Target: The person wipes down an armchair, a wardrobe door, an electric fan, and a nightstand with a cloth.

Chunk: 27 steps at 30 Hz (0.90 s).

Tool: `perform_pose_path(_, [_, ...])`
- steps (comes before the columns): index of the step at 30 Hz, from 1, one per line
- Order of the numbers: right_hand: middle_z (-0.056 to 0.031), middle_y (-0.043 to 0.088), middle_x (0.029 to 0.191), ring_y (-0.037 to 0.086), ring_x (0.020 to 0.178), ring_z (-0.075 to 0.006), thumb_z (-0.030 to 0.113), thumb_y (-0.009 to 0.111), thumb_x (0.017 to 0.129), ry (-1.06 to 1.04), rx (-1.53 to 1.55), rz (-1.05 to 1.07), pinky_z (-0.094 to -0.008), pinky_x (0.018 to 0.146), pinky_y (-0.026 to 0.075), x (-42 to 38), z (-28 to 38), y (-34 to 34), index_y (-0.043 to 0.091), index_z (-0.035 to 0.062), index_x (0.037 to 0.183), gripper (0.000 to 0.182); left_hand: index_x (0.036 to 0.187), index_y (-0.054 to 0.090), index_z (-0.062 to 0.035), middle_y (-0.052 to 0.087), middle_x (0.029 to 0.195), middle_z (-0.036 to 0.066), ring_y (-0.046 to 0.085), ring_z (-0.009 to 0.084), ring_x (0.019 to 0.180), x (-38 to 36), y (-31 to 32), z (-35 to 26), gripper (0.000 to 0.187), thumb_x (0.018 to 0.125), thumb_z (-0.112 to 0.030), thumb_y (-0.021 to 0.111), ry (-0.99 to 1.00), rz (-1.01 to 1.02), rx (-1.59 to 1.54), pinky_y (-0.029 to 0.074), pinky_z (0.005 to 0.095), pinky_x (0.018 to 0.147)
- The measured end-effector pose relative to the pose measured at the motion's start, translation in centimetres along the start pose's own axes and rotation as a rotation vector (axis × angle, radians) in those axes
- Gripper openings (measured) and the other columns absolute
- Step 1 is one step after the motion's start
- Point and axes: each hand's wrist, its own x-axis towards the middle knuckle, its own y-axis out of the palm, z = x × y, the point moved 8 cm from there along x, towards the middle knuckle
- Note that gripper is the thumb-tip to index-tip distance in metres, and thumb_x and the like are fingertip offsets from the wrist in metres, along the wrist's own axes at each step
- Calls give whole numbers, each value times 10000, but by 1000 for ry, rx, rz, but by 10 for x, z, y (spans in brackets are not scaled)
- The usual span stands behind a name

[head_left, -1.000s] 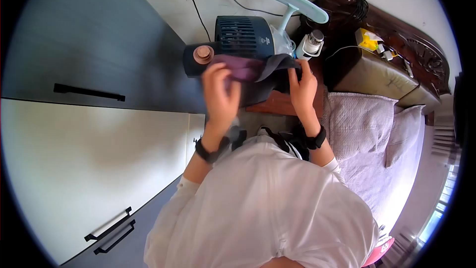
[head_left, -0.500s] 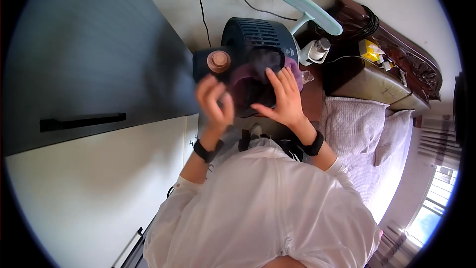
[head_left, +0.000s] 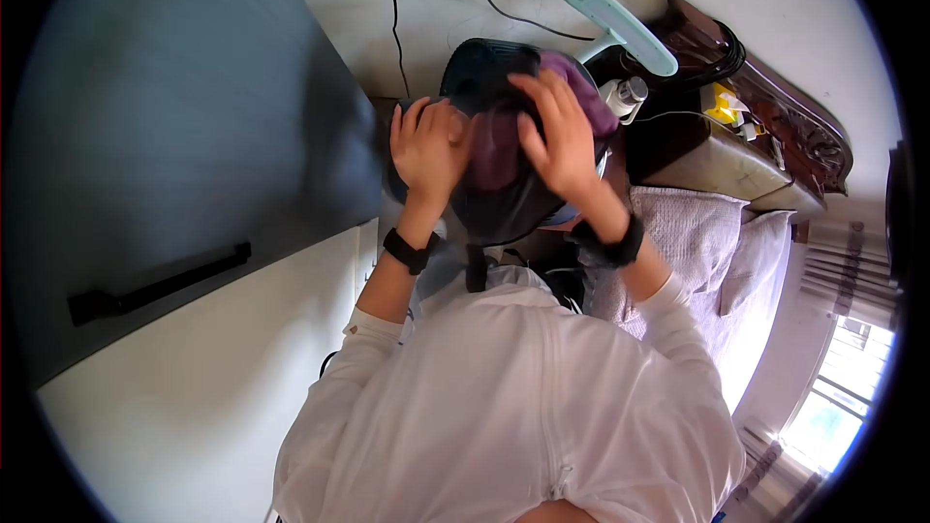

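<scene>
A dark and purple soft bundle (head_left: pixel 496 150), blurred by motion, lies in front of and partly over a dark round ribbed appliance (head_left: pixel 470 63). My left hand (head_left: pixel 426 148) is at the bundle's left side, its fingers apart and curved over a dark surface; the copper-coloured knob there is mostly covered. On the right, my right hand (head_left: pixel 559 131) rests against the bundle with thumb and fingers spread. Whether either hand pinches the cloth is not visible. Each wrist wears a black band.
A grey cabinet door (head_left: pixel 194 136) with a black handle fills the left. At the back right are a mint-green lamp (head_left: pixel 620 24), a white bottle (head_left: pixel 625 97), a carved wooden headboard (head_left: pixel 804 116), a tissue pack (head_left: pixel 722 105) and a bed with pillows (head_left: pixel 683 232). Cables hang on the wall.
The bundle has spread up and right over the appliance. My left hand has moved up over the knob, and my right hand has shifted slightly up and right. The cabinet door's angle in view has changed slightly.
</scene>
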Motion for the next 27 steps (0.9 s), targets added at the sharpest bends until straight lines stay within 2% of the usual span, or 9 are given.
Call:
perform_pose_path(5, [-164, 589, 1209, 531, 1184, -316, 217, 408, 991, 207, 205, 329, -357, 1012, 388, 62, -87, 53, 531, 37, 1238, 329, 900, 662, -124, 681, 948, -3, 618, 228, 1026, -5, -3, -4, 193, 723, -173, 720, 14, 18, 27, 412, 447, 995])
perform_pose_path(7, [-181, 589, 1190, 535, 1158, -354, 296, 460, 956, 216, 310, 464, -401, 981, 415, 75, -125, 84, 539, 73, 1263, 387, 905, 663, -119, 677, 951, -1, 615, 222, 1026, -7, -1, -6, 210, 710, -172, 722, 11, 8, 15, 406, 445, 1002])
perform_pose_path(10, [-196, 556, 1242, 490, 1215, -373, 351, 497, 949, 16, 296, 607, -411, 1004, 397, 91, -105, 83, 519, 61, 1291, 449, 901, 661, -114, 673, 946, 2, 613, 218, 1019, 1, 5, -6, 218, 699, -169, 722, -5, -5, 21, 404, 443, 1005])
perform_pose_path(13, [-198, 536, 1254, 459, 1236, -389, 363, 546, 926, 167, -71, 412, -426, 1023, 382, 63, -79, 54, 496, 36, 1308, 505, 895, 662, -115, 671, 936, 4, 614, 216, 1012, 4, 7, -9, 210, 700, -168, 720, 6, 0, 57, 407, 442, 1003])
perform_pose_path(14, [-198, 548, 1185, 483, 1181, -393, 306, 616, 884, 82, -35, 268, -441, 1000, 390, 57, -73, 44, 501, 5, 1270, 502, 893, 663, -116, 671, 937, 5, 614, 217, 1011, 3, 9, -9, 207, 700, -166, 718, 16, -4, 49, 407, 441, 1003])
perform_pose_path(19, [-218, 494, 1203, 441, 1186, -413, 127, 635, 853, 47, 0, 65, -438, 1030, 356, 8, -35, -1, 495, -25, 1196, 400, 888, 670, -120, 670, 929, 19, 618, 233, 999, 4, 12, -14, 198, 700, -162, 716, 27, -8, 6, 411, 442, 994])
perform_pose_path(22, [-246, 484, 1161, 449, 1139, -456, 56, 654, 726, -28, -27, 12, -492, 1008, 366, -51, 1, -16, 515, -26, 1159, 462, 826, 656, -115, 675, 879, 25, 631, 240, 942, 11, 6, -15, 160, 715, -191, 744, 53, -114, 6, 454, 416, 904])
perform_pose_path(24, [-218, 488, 1119, 465, 1128, -427, 92, 694, 651, -90, -20, 44, -538, 1009, 357, -102, 21, -10, 566, 3, 1130, 503, 793, 652, -111, 678, 850, 24, 639, 239, 902, 15, 4, -17, 154, 717, -197, 756, 55, -144, 9, 472, 396, 848])
perform_pose_path(27, [-191, 511, 1156, 474, 1149, -398, 130, 711, 658, -29, -53, 162, -544, 1041, 338, -171, 25, 20, 595, 67, 1200, 558, 751, 654, -103, 678, 802, 22, 650, 237, 845, 14, -5, -18, 142, 713, -178, 768, 57, -185, -2, 494, 373, 779])
